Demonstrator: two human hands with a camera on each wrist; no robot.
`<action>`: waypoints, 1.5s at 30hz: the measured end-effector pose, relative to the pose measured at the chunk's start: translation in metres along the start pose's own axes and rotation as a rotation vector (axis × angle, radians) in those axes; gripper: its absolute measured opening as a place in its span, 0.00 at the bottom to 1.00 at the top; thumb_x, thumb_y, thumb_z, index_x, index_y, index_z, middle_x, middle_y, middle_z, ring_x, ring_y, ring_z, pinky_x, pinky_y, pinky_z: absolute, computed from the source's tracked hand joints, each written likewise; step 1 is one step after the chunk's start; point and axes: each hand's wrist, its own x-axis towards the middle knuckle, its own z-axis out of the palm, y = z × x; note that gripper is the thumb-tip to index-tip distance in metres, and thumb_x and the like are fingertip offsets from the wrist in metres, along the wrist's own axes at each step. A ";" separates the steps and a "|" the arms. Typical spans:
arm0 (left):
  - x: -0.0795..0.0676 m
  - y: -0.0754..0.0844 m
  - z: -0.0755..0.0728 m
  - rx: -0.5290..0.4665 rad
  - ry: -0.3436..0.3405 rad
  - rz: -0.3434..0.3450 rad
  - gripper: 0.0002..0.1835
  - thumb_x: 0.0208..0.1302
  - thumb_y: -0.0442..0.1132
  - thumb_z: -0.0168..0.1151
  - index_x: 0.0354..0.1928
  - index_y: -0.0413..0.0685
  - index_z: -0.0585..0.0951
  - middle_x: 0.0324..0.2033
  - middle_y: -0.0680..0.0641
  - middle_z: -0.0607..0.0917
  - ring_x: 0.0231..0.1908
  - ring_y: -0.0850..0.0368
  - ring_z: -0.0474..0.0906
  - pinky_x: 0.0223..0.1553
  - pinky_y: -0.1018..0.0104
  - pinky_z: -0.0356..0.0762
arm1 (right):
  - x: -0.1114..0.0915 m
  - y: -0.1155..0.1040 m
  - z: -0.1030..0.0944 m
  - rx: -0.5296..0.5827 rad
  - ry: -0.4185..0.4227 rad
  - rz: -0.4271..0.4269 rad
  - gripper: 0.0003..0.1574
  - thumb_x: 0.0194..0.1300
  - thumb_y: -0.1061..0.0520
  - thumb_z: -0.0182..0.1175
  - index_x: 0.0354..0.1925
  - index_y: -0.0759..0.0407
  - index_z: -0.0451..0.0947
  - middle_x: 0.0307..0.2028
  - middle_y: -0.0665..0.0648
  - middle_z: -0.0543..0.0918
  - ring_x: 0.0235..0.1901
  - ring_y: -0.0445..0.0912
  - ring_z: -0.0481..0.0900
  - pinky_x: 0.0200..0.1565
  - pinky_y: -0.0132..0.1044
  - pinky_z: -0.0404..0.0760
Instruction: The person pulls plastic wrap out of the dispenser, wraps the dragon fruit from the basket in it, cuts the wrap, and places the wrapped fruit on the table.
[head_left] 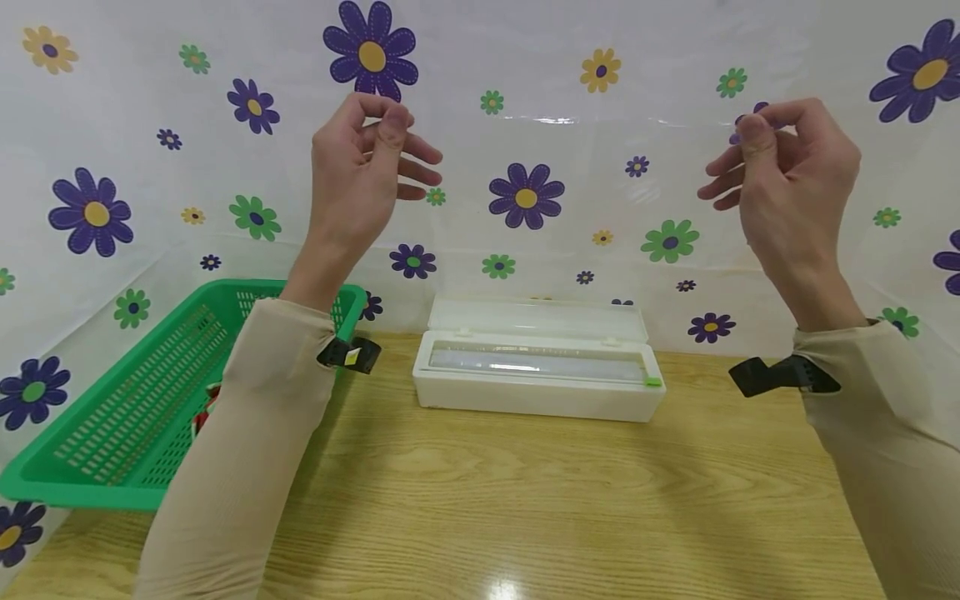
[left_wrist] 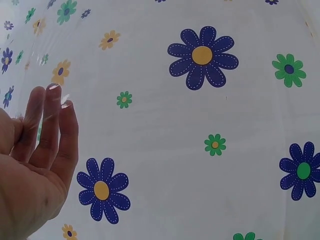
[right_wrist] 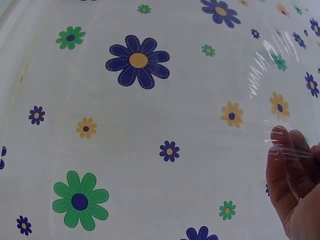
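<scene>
Both hands are raised above the table, well apart. Between thumb and index finger, my left hand (head_left: 356, 171) pinches one edge of a clear sheet of cling film (right_wrist: 257, 72); its other fingers are spread loosely. My right hand (head_left: 801, 179) pinches the other side of the sheet in the same way. The film is nearly invisible in the head view, but shiny creases show by the fingers in both wrist views. Below, a white cling film dispenser (head_left: 532, 400) stands on the table with its lid up, a roll (head_left: 525, 362) inside and a green slider (head_left: 652, 382) at its right end.
At the left, a green plastic basket (head_left: 90, 497) holds a red and white item (head_left: 204, 408), partly hidden by the left sleeve. Behind the wooden table (head_left: 480, 492) hangs a white flower-patterned sheet (head_left: 450, 242). A black strap sits on each wrist.
</scene>
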 end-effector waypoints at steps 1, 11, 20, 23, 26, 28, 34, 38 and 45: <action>-0.001 0.001 -0.001 0.001 0.001 0.004 0.10 0.79 0.45 0.50 0.51 0.49 0.76 0.36 0.49 0.92 0.31 0.63 0.89 0.39 0.69 0.87 | -0.001 -0.001 -0.001 0.003 0.001 -0.003 0.07 0.77 0.54 0.55 0.47 0.53 0.78 0.27 0.37 0.86 0.23 0.32 0.85 0.31 0.23 0.82; -0.014 0.008 -0.004 -0.025 -0.013 0.032 0.09 0.79 0.43 0.51 0.51 0.48 0.76 0.34 0.52 0.91 0.31 0.63 0.89 0.37 0.70 0.86 | -0.013 -0.004 -0.008 0.010 0.005 -0.071 0.10 0.78 0.56 0.55 0.50 0.58 0.79 0.28 0.34 0.86 0.24 0.30 0.84 0.30 0.20 0.81; -0.039 0.013 -0.010 -0.026 -0.034 0.062 0.10 0.80 0.42 0.50 0.51 0.46 0.76 0.31 0.62 0.89 0.32 0.63 0.89 0.38 0.69 0.87 | -0.038 -0.008 -0.016 -0.030 -0.020 -0.216 0.13 0.79 0.53 0.53 0.50 0.58 0.79 0.30 0.29 0.85 0.25 0.30 0.85 0.29 0.24 0.83; -0.047 0.015 -0.011 -0.019 -0.046 0.070 0.10 0.80 0.42 0.50 0.51 0.45 0.76 0.31 0.66 0.88 0.32 0.63 0.90 0.37 0.68 0.87 | -0.045 -0.011 -0.018 -0.034 -0.017 -0.200 0.14 0.79 0.53 0.53 0.50 0.60 0.79 0.30 0.31 0.85 0.25 0.30 0.85 0.29 0.23 0.83; -0.053 0.016 -0.012 -0.016 -0.056 0.069 0.10 0.80 0.42 0.50 0.51 0.44 0.76 0.31 0.67 0.88 0.33 0.62 0.90 0.37 0.68 0.87 | -0.051 -0.014 -0.021 -0.052 -0.014 -0.180 0.12 0.79 0.54 0.53 0.50 0.58 0.79 0.31 0.30 0.86 0.25 0.29 0.85 0.30 0.22 0.82; -0.056 0.017 -0.013 -0.014 -0.059 0.067 0.11 0.80 0.42 0.50 0.52 0.43 0.76 0.31 0.67 0.88 0.33 0.62 0.90 0.38 0.68 0.87 | -0.054 -0.015 -0.023 -0.050 -0.012 -0.166 0.12 0.79 0.55 0.52 0.50 0.59 0.79 0.30 0.31 0.86 0.24 0.29 0.85 0.29 0.22 0.82; -0.064 0.015 -0.016 -0.024 -0.069 0.053 0.09 0.80 0.41 0.49 0.51 0.45 0.76 0.31 0.66 0.89 0.32 0.62 0.90 0.37 0.67 0.87 | -0.062 -0.013 -0.026 -0.054 -0.033 -0.172 0.10 0.80 0.54 0.52 0.50 0.55 0.78 0.31 0.30 0.86 0.23 0.28 0.85 0.25 0.23 0.81; -0.067 0.013 -0.017 -0.040 -0.081 0.050 0.09 0.80 0.41 0.49 0.50 0.45 0.76 0.31 0.65 0.89 0.32 0.61 0.90 0.37 0.65 0.88 | -0.067 -0.014 -0.026 -0.052 -0.035 -0.158 0.11 0.79 0.54 0.52 0.49 0.59 0.78 0.30 0.31 0.86 0.21 0.29 0.84 0.23 0.23 0.80; -0.070 0.009 -0.017 -0.047 -0.092 0.045 0.08 0.80 0.40 0.50 0.49 0.47 0.76 0.32 0.65 0.90 0.32 0.61 0.90 0.36 0.64 0.88 | -0.070 -0.012 -0.024 -0.018 -0.043 -0.145 0.10 0.79 0.56 0.53 0.49 0.59 0.78 0.29 0.35 0.87 0.19 0.32 0.84 0.19 0.25 0.78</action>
